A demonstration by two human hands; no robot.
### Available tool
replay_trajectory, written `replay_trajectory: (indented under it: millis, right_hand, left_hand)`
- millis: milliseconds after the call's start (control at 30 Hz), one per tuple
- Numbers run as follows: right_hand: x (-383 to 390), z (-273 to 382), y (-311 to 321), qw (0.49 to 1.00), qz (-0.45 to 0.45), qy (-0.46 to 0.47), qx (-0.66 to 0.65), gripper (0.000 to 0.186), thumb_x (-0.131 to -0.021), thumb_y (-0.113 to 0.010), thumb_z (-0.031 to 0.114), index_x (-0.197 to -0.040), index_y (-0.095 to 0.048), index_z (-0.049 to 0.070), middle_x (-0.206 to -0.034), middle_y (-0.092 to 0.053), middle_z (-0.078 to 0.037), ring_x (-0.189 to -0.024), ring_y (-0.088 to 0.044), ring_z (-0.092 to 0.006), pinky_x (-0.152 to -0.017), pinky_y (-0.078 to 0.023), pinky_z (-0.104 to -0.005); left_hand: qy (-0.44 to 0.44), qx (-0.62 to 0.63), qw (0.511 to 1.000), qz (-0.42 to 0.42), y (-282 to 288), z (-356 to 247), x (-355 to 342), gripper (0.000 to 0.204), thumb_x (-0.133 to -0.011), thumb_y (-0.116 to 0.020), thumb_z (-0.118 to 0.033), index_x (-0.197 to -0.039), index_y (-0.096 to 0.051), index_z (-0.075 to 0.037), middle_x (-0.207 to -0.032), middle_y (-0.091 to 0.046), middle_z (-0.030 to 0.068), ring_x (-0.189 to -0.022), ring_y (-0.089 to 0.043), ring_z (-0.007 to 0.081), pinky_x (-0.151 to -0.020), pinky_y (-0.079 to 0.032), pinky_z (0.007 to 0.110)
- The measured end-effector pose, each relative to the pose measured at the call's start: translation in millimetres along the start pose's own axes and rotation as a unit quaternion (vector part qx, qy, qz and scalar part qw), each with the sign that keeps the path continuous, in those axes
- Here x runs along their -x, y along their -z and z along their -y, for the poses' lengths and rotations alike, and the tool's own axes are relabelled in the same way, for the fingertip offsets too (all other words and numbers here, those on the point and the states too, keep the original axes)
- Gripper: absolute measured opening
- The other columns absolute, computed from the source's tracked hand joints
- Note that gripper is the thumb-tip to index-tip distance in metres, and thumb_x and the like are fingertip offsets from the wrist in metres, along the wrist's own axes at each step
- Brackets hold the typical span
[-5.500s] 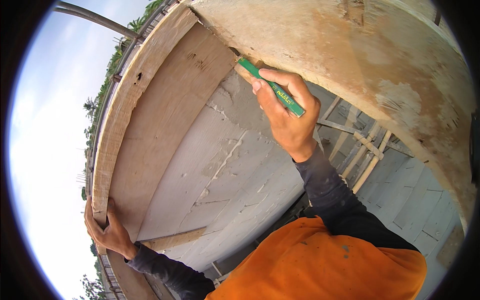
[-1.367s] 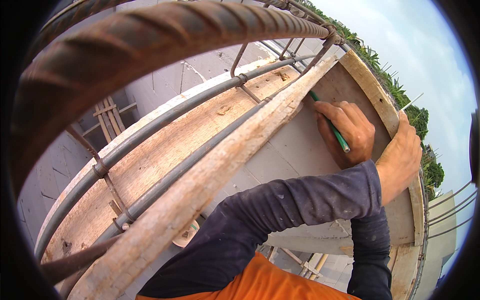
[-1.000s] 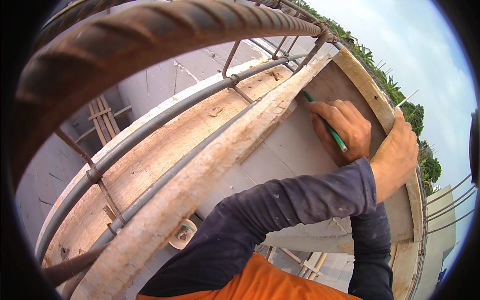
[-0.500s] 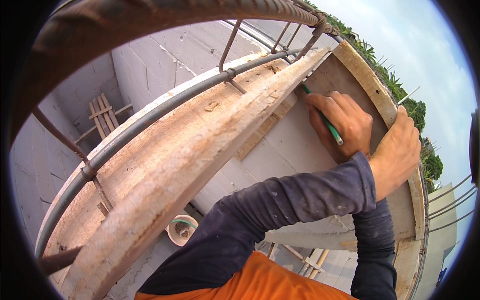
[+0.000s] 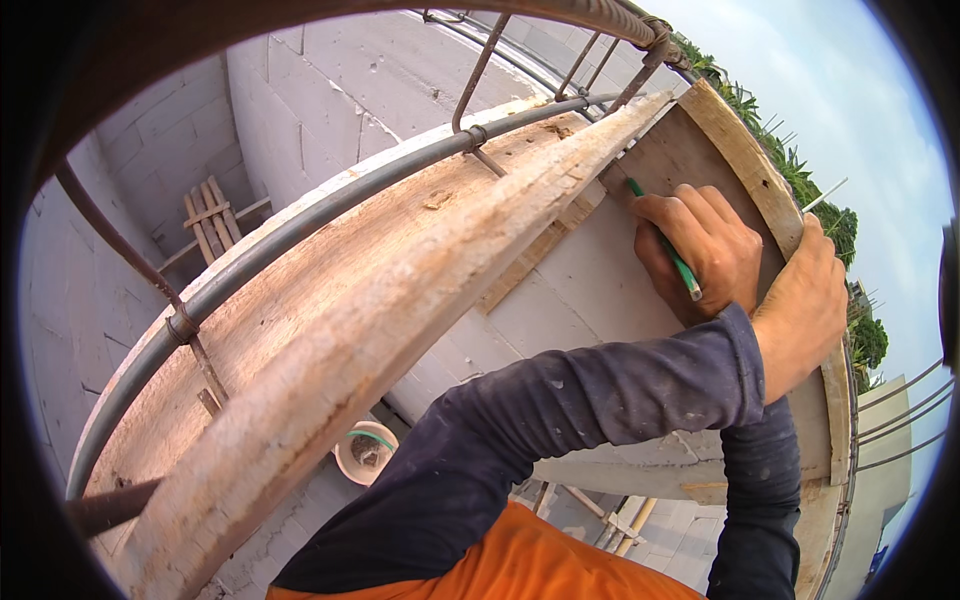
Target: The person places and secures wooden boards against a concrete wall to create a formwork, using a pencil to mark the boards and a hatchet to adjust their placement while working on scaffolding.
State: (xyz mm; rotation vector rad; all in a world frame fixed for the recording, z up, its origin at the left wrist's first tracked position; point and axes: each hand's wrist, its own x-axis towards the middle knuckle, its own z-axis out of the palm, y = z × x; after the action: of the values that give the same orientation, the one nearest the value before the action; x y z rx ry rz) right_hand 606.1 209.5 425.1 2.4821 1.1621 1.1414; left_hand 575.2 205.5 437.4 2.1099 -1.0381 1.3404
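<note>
My forearms cross. The right one passes under the left sleeve. My right hand (image 5: 708,245) pinches a green pencil (image 5: 680,262). Its tip is close to a brown panel (image 5: 690,160), just right of a thick curved wooden plank (image 5: 400,285). To its right, my left hand (image 5: 803,300) has its fingers closed over the curved wooden strip (image 5: 765,185) edging that panel. A thin white stick (image 5: 826,194) shows above the left fingertips; whether the hand holds it I cannot tell. The left sleeve partly hides the right wrist.
A grey bent bar (image 5: 330,225) tied to rusty rebar (image 5: 118,235) curves along the left. Thick rebar (image 5: 560,12) arches overhead. Below are a bucket (image 5: 350,462) and pale block walls (image 5: 310,110). Several bare rods (image 5: 905,415) stick out at right.
The view has shifted slightly. My right hand and the pencil tip have moved a little right and down, away from the plank's edge. My left hand keeps its grip on the strip.
</note>
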Motion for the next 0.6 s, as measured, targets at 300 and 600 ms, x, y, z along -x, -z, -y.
replay_trajectory:
  millis: [300,600]
  right_hand:
    - [33,8,-17,0.976,-0.108,-0.102,-0.157,0.026,-0.080,-0.079,-0.004,-0.102,-0.073,0.009,-0.081,-0.071,-0.009,-0.068,-0.069,-0.0216,-0.059,-0.052,-0.0329]
    - [38,16,-32,0.966,-0.139,-0.168,-0.138,0.021,-0.084,-0.081,0.000,-0.102,-0.073,0.006,-0.078,-0.072,-0.012,-0.065,-0.070,-0.0236,-0.057,-0.053,-0.0338]
  left_hand:
    - [-0.013,-0.008,1.000,0.020,5,3,1,0.033,-0.094,-0.063,-0.029,-0.113,-0.075,-0.005,-0.106,-0.069,0.0126,-0.114,-0.061,0.0348,-0.114,-0.029,0.062]
    - [-0.021,0.004,1.000,0.009,5,1,1,0.033,-0.094,-0.063,-0.028,-0.112,-0.075,-0.004,-0.106,-0.069,0.0143,-0.113,-0.060,0.0354,-0.113,-0.030,0.062]
